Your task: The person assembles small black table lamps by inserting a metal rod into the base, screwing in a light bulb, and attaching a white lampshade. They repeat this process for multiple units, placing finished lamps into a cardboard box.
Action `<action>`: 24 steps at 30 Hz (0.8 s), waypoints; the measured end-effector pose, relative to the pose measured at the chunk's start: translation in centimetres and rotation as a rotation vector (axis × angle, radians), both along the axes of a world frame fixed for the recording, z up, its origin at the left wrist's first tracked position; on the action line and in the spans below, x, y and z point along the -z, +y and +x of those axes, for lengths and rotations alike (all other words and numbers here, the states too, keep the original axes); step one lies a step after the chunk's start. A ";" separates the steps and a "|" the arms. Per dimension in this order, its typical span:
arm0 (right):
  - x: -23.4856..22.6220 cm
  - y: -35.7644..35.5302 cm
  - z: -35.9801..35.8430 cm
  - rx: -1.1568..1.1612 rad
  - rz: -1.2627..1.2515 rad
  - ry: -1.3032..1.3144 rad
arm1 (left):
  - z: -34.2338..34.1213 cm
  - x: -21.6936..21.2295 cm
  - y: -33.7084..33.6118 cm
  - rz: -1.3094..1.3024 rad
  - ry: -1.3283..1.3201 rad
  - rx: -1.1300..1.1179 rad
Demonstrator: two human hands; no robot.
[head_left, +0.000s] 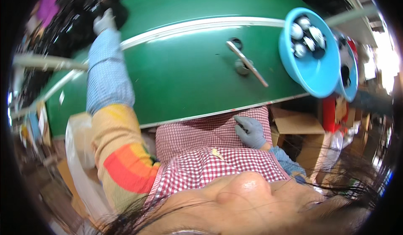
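My left hand, in a grey glove, is stretched to the far left against a heap of shiny black pieces. Its fingers blur into the dark heap, so I cannot see whether they grip anything. Low on the right, my right hand, also gloved in grey, rests on the red checked apron at my lap. Its thumb and forefinger stand apart, with nothing clearly visible between them. On the green table a slim metallic rod lies slanted across a small grey round piece, near a black ring.
A light blue basin at the right holds several black-and-white round pieces. Another blue basin is beside it. A white strip crosses the green table. Below the table's right edge is a cardboard box.
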State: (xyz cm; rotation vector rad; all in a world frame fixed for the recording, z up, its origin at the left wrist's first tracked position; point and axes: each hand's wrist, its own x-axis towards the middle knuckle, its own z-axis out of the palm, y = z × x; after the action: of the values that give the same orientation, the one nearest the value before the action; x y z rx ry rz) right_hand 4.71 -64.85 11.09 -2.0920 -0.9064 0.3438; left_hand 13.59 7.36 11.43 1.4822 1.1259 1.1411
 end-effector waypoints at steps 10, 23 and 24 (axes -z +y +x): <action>0.0 -1.2 0.7 -0.104 -0.050 -0.007 | -6.5 4.5 -4.9 0.230 0.330 0.066; 1.3 -3.5 -0.1 -0.137 0.101 -0.058 | -9.1 5.8 -42.6 0.624 0.735 0.892; 1.3 -3.8 -0.2 -0.139 0.113 -0.041 | -8.2 6.4 -42.8 0.626 0.714 0.848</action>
State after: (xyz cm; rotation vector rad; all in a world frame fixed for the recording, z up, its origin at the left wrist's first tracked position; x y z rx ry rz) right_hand 4.47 -68.65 9.76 -1.9440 -1.0739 0.3158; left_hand 5.38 -35.46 5.01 2.6330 0.4068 0.3401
